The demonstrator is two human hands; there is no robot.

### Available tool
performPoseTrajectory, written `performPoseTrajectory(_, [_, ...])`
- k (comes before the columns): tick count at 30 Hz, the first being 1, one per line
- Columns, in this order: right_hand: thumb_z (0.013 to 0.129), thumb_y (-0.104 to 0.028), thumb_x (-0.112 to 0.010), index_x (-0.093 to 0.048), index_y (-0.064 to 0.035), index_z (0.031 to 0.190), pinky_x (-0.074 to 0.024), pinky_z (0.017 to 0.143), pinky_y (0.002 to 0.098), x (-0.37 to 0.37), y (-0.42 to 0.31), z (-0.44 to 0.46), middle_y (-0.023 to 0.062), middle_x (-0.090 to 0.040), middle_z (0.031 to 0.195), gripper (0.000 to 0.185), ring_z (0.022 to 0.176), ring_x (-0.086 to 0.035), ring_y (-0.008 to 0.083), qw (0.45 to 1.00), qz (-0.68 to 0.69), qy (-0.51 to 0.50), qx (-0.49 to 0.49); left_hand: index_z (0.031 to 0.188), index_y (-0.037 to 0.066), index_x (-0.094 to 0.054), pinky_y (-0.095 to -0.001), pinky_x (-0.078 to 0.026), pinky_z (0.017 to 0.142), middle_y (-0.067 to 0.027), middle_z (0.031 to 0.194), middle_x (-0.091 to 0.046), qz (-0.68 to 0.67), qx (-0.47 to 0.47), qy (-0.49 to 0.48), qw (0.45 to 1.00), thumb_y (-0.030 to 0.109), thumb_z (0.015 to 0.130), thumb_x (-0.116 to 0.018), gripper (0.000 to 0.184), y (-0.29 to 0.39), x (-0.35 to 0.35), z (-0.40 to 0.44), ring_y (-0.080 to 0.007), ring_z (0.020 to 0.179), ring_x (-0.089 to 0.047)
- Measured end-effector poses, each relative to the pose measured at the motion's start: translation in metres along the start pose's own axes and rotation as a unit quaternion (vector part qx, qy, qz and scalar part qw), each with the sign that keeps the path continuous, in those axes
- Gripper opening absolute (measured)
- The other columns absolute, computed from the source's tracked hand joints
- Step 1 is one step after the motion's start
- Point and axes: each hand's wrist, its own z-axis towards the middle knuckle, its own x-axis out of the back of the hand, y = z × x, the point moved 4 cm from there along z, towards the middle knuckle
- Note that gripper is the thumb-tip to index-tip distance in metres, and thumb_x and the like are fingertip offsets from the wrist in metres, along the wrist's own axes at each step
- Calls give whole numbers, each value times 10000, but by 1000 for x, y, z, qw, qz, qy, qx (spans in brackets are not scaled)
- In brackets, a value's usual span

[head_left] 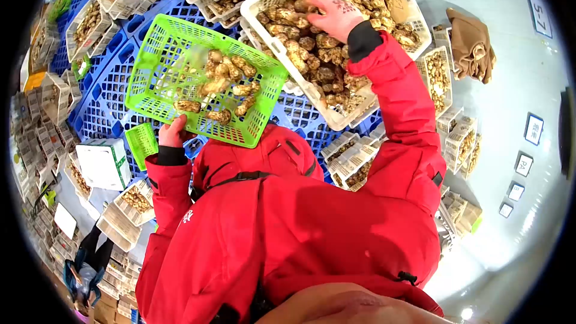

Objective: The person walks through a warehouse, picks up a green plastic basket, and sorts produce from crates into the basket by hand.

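- Left hand (173,132): closed on the near rim of the green basket, close to its left corner; black cuff, red sleeve.
- Right hand (337,15): arm outstretched, fingers down among the tubers of the white crate; red print on its back. Whether the fingers grip one cannot be told.
- Green basket (271,97): slatted, tilted, in front of the body; beyond the left hand and left of the right hand.
- Basket tubers (215,86): brown, knobbly, a small number; clustered toward the middle and right of the basket floor, a few nearer the left hand's rim.
- White crate (343,120): large, beside the green basket's right end, directly beneath the right hand.
- Crate tubers (324,72): same brown kind, heaped, around and under the right hand; a brown tag (398,7) lies on them.
- Blue pallets (108,93): latticed, beneath and behind the baskets.
- Small green basket (142,145): just left of the left hand.
- White box (103,163): farther left.
- Brown cloth (471,46): right of the white crate.
- Sign (540,16): marked "5-7", far right.
- Another person (84,277): lower left, well apart.
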Motion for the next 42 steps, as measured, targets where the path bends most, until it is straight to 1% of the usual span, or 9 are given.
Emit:
performPoseTrajectory(8, [769, -395, -516, -469, -133, 1143, -353, 896, 331, -31, 46, 5, 95, -472, 1154, 459, 1065, -450, 238, 950, -183, -251, -34, 944, 18, -541, -308, -490, 511, -99, 821, -605, -35, 18, 0, 999, 219, 754, -560, 278, -5, 3, -7, -211, 632, -598])
performPoseTrajectory(13, [759, -464, -501, -495, -149, 1115, -384, 846, 331, -20, 61, 1, 98, -532, 1086, 475, 997, -501, 264, 979, -152, -92, -99, 946, 7, -538, -319, -487, 508, -109, 800, -598, -90, 10, -12, 996, 210, 760, -562, 276, -22, 21, -1, -219, 624, -588])
performPoseTrajectory(16, [766, -368, -551, -509, -90, 1116, -429, 753, 278, -16, 70, -11, 109, -590, 966, 449, 891, -558, 200, 953, 220, 125, -167, 929, -5, -538, -329, -482, 499, -123, 790, -595, -56, 24, 14, 998, 212, 759, -563, 277, -28, 29, 1, -231, 616, -581])
performPoseTrajectory(20, [798, -235, -567, -450, -55, 1179, -413, 770, 250, 4, -54, -36, 64, -564, 995, 437, 895, -518, 111, 891, 447, -32, -74, 948, -9, -519, -321, -479, 510, -128, 824, -594, -72, 22, -27, 997, 196, 766, -544, 275, -24, 20, 5, -230, 657, -590])
performPoseTrajectory(22, [801, -255, -547, -459, -75, 1171, -415, 785, 282, -6, -52, -38, 95, -543, 1040, 420, 934, -522, 177, 960, 272, 30, 55, 891, 47, -545, -322, -499, 488, -68, 715, -574, -57, 20, -10, 998, 190, 765, -552, 191, -19, 14, 3, -187, 574, -573])
performPoseTrajectory(23, [782, -249, -557, -466, -99, 1162, -410, 807, 325, 6, -52, -42, 125, -511, 1075, 419, 957, -503, 264, 998, 47, 32, 32, 891, 41, -545, -320, -500, 485, -66, 706, -571, -60, 28, -4, 998, 187, 764, -553, 194, -14, 6, -3, -187, 569, -573])
performPoseTrajectory(26, [756, -197, -572, -490, -95, 1105, -409, 809, 348, -24, -12, -56, 137, -519, 1041, 373, 959, -488, 300, 989, -117, -53, -77, 889, 6, -544, -311, -497, 479, -65, 683, -559, -63, 45, 1, 997, 199, 758, -559, 234, -22, 11, 2, -191, 560, -568])
performPoseTrajectory(36, [734, -114, -595, -514, 11, 1048, -427, 759, 244, 2, -36, -71, 116, -563, 991, 348, 861, -541, 164, 903, 310, 242, -173, 695, 82, -510, -371, -462, 503, 6, 533, -410, -110, 82, 97, 986, 154, 729, -610, 128, -61, 52, 8, -177, 537, -520])
performPoseTrajectory(42, [685, -169, -630, -490, -32, 1106, -386, 838, 334, -24, -142, -52, 162, -538, 1029, 464, 974, -493, 284, 959, 253, 124, -21, 773, 55, -535, -278, -444, 512, 24, 538, -393, -118, 108, 98, 982, 131, 678, -674, 185, -69, 60, 10, -105, 512, -455])
